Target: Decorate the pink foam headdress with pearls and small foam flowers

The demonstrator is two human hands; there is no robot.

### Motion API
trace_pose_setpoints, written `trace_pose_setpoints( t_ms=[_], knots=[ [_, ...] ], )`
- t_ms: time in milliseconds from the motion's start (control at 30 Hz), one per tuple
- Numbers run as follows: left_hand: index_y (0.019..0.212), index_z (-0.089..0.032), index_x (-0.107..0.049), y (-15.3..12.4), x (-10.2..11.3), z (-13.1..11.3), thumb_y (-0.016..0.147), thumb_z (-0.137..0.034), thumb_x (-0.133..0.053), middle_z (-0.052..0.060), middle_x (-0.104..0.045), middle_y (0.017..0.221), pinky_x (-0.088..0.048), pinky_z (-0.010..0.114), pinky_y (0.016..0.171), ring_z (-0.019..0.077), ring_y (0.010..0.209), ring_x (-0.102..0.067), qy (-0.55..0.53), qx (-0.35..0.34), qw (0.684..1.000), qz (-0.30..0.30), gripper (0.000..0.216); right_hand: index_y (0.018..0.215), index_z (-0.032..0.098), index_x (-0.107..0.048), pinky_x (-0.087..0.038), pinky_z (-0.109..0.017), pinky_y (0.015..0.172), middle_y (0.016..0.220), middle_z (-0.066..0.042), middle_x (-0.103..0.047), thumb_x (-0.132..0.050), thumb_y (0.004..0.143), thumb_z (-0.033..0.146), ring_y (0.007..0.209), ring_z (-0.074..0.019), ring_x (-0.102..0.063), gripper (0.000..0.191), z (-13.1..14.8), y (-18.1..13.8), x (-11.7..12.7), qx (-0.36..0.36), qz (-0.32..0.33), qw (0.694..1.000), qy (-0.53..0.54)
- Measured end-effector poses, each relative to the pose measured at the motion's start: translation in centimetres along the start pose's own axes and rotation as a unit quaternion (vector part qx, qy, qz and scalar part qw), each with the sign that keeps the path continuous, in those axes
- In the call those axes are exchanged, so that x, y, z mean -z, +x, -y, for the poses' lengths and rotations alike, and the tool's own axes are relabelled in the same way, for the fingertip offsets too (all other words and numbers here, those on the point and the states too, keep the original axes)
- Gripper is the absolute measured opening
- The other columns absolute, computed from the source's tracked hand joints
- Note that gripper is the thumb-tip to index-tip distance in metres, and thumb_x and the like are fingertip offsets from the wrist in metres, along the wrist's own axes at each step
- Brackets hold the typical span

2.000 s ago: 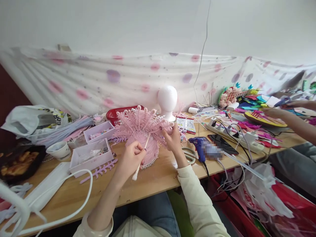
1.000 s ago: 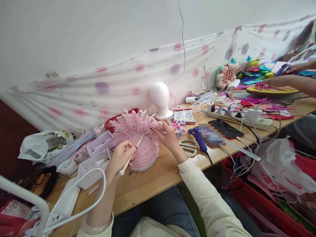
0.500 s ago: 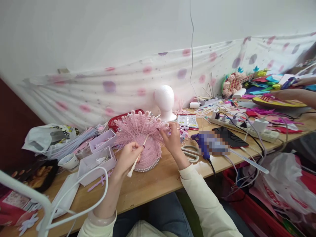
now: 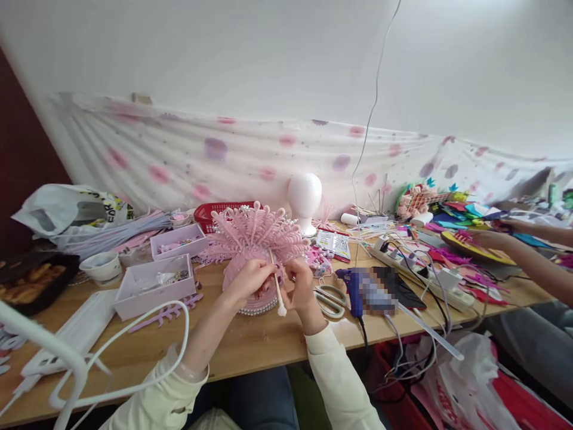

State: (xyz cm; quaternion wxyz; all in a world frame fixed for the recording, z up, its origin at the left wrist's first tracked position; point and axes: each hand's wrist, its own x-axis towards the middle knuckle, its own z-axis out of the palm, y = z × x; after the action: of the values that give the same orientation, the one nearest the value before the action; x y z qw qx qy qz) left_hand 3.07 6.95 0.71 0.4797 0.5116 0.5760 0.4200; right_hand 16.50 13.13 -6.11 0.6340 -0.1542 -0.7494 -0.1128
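Pinching a thin white cotton-tipped stick point(image 4: 278, 292) in my left hand point(image 4: 248, 280) before the pink pearl-trimmed headpiece point(image 4: 255, 236); right hand point(image 4: 301, 291) curled, hold unclear.

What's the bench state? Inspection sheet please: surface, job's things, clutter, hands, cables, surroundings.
Surface: wooden table, things spread along its whole length.
Job's things: pink headdress standing on the table; white-tipped stick in front of it.
Clutter: scissors, blue glue gun, lilac tray, red basket, foam head.
Hands: left hand closed on the stick; right hand beside it, grip unclear.
Cables: power strip with plugs; glue gun cord drops off the edge; white cable loop near left.
Surroundings: spotted cloth below a white wall; another person's hand far right.
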Motion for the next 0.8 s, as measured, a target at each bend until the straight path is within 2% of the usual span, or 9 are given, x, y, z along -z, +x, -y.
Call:
trace_pose_setpoints(
  t_ms=[67, 133, 267, 367, 433, 500, 567, 667, 800],
  knots=[
    [0.053, -0.021, -0.041, 0.4, -0.1, 0.3, 0.084, -0.02, -0.045, -0.008, -0.038, 0.04, -0.024, 0.018, 0.036, 0.0057, 0.033, -0.032, -0.005, -0.012, 1.0, -0.001, 0.032, 0.106, 0.02, -0.055, -0.035, -0.03, 0.055, 0.069, 0.002, -0.049, -0.049, 0.082, 0.034, 0.06, -0.0169, -0.047, 0.029, 0.5, 0.1, -0.2, 0.048, 0.037, 0.998, 0.006],
    [0.054, -0.021, -0.04, 0.8, -0.1, 0.6, 0.082, -0.019, -0.045, -0.008, -0.037, 0.042, -0.024, 0.018, 0.037, 0.0057, 0.034, -0.032, -0.005, -0.023, 1.0, 0.0, 0.029, 0.112, 0.018, -0.057, -0.035, -0.031, 0.055, 0.069, 0.0, -0.053, -0.046, 0.087, 0.036, 0.06, -0.0182, -0.049, 0.033, 0.8, 0.1, -0.3, 0.083, 0.047, 0.995, -0.02],
    [0.054, -0.022, -0.042, 1.1, 0.1, 1.1, 0.081, -0.023, -0.047, -0.007, -0.038, 0.043, -0.026, 0.021, 0.038, 0.0077, 0.034, -0.032, 0.025, -0.054, 0.998, 0.003, 0.028, 0.111, 0.019, -0.058, -0.035, -0.031, 0.056, 0.067, 0.0, -0.056, -0.044, 0.092, 0.016, 0.059, -0.0177, -0.05, 0.023, 1.0, 0.1, -0.5, 0.084, 0.03, 0.993, -0.077],
    [0.056, -0.022, -0.047, 1.0, 0.7, 1.1, 0.085, -0.028, -0.047, -0.005, -0.041, 0.045, -0.035, 0.024, 0.044, 0.012, 0.04, -0.042, 0.071, -0.107, 0.991, -0.047, 0.03, 0.113, 0.019, -0.055, -0.037, -0.03, 0.057, 0.068, 0.0, -0.058, -0.047, 0.091, 0.008, 0.06, -0.0174, -0.052, 0.026, 0.9, 0.3, -0.7, 0.06, 0.01, 0.994, -0.093],
    [0.062, -0.021, -0.053, 0.9, 1.2, 1.3, 0.087, -0.027, -0.049, -0.002, -0.049, 0.055, -0.045, 0.028, 0.058, 0.0165, 0.057, -0.054, 0.101, -0.151, 0.977, -0.108, 0.025, 0.115, 0.018, -0.054, -0.04, -0.03, 0.058, 0.072, -0.001, -0.061, -0.049, 0.092, 0.007, 0.061, -0.017, -0.055, 0.026, 0.8, 0.3, -1.0, 0.038, -0.004, 0.994, -0.104],
    [0.073, -0.02, -0.059, 1.0, 1.5, 1.9, 0.086, -0.023, -0.052, 0.003, -0.059, 0.074, -0.049, 0.034, 0.079, 0.0215, 0.083, -0.06, 0.147, -0.212, 0.951, -0.17, 0.016, 0.114, 0.018, -0.054, -0.043, -0.029, 0.059, 0.074, -0.001, -0.063, -0.05, 0.092, 0.008, 0.061, -0.0163, -0.057, 0.024, 0.7, 0.2, -1.2, 0.014, -0.016, 0.994, -0.11],
    [0.085, -0.019, -0.065, 1.4, 1.8, 2.8, 0.087, -0.019, -0.051, 0.008, -0.065, 0.095, -0.046, 0.042, 0.094, 0.0259, 0.101, -0.058, 0.233, -0.291, 0.903, -0.213, 0.014, 0.112, 0.018, -0.055, -0.046, -0.028, 0.058, 0.073, -0.001, -0.064, -0.051, 0.093, 0.009, 0.06, -0.0157, -0.058, 0.021, 0.6, -0.2, -1.4, -0.018, -0.027, 0.993, -0.11],
    [0.105, -0.014, -0.068, 2.4, 1.9, 4.5, 0.09, -0.015, -0.049, 0.013, -0.066, 0.112, -0.048, 0.047, 0.098, 0.0287, 0.108, -0.058, 0.361, -0.39, 0.816, -0.228, 0.024, 0.107, 0.018, -0.056, -0.047, -0.027, 0.054, 0.074, -0.002, -0.064, -0.052, 0.094, 0.013, 0.059, -0.0155, -0.06, 0.014, 0.3, -0.9, -1.6, -0.058, -0.034, 0.993, -0.101],
    [0.11, -0.013, -0.068, 3.1, 2.0, 5.7, 0.092, -0.015, -0.049, 0.013, -0.067, 0.111, -0.053, 0.045, 0.094, 0.0273, 0.106, -0.061, 0.404, -0.42, 0.778, -0.236, 0.026, 0.103, 0.019, -0.055, -0.048, -0.026, 0.054, 0.074, -0.002, -0.063, -0.051, 0.095, 0.018, 0.061, -0.016, -0.062, 0.008, -0.1, -1.3, -1.5, -0.077, -0.04, 0.992, -0.092]
  ],
)
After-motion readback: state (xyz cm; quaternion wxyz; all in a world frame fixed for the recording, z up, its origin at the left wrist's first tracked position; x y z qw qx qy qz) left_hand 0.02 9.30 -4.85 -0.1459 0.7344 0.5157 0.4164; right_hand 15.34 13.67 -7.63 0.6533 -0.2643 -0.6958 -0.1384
